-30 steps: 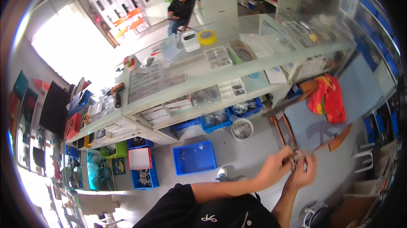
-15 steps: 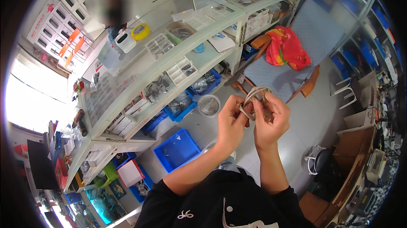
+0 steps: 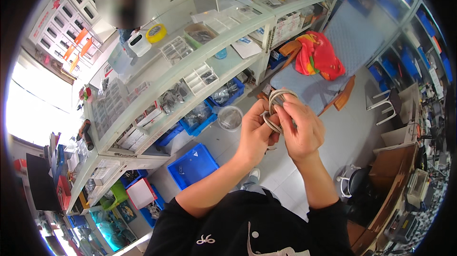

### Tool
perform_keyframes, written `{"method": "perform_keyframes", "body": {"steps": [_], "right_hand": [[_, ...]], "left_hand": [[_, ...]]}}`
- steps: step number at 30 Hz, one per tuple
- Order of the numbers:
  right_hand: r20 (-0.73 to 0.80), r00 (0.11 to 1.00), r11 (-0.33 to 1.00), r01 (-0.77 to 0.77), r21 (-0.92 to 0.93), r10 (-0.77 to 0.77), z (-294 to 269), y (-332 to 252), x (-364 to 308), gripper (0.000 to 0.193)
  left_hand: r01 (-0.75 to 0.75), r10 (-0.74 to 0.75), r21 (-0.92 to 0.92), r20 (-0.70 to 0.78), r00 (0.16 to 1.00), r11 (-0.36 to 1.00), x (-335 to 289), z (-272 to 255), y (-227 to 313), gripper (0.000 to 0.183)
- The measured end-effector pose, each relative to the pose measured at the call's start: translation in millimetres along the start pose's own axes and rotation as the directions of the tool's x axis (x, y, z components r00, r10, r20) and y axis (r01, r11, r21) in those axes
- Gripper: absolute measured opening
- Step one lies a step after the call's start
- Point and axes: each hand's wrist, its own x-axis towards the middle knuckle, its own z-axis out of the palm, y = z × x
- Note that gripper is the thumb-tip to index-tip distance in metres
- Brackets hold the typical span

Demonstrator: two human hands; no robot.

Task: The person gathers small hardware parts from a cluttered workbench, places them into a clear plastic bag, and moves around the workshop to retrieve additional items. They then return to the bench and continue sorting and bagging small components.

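A coiled beige cable (image 3: 275, 98) is held up in front of my chest, its loops standing above my fingers. My left hand (image 3: 254, 134) pinches the lower left part of the coil between thumb and fingers. From the other side my right hand (image 3: 302, 130) grips the coil, thumb and fingertips pressed on the loops close to my left fingers. Part of the cable is hidden behind both hands, and its ends cannot be made out.
A glass display counter (image 3: 190, 49) curves along the left and far side. Blue bins (image 3: 193, 165) stand on the floor beside a clear round tub (image 3: 230, 118). Beyond my hands is a blue reclining chair (image 3: 350, 41) with a red blanket (image 3: 318, 56). At right stands a black stool (image 3: 357, 180).
My hands and the cable have shifted slightly left. The right hand has turned further over the coil, whose loops now stand more upright. The view has shifted a little.
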Motion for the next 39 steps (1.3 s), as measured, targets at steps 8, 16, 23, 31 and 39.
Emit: {"method": "perform_keyframes", "body": {"steps": [8, 16, 23, 31, 39], "right_hand": [[0.519, 0.837, 0.946, 0.287, -0.149, -0.172, -3.4, 18.8, 25.8, 0.035], [0.458, 0.854, 0.906, -0.371, 0.205, 0.246, 20.0, 26.7, 8.3, 0.028], [0.546, 0.332, -0.151, -0.736, 0.66, 0.769, 34.9, -7.1, -16.8, 0.029], [0.487, 0.252, -0.138, -0.763, 0.632, 0.836, 50.5, 13.0, -68.7, 0.025], [0.877, 0.286, -0.71, -0.516, 0.48, 0.385, 43.0, 71.6, -209.0, 0.029]], "left_hand": [[0.022, -0.025, -0.023, -0.096, 0.995, 0.999, 13.7, 2.3, -3.9, 0.011], [-0.298, 0.466, 0.77, 0.002, 0.885, 0.564, 22.8, -21.3, -8.7, 0.02], [-0.315, 0.475, 0.949, 0.284, 0.833, -0.015, 18.7, -42.7, -9.9, 0.022], [-0.264, 0.408, 0.866, 0.443, 0.798, -0.425, 25.3, -56.8, -57.8, 0.025], [-0.363, 0.167, 0.759, 0.52, 0.838, -0.54, 35.3, -91.4, -133.4, 0.028]]}}
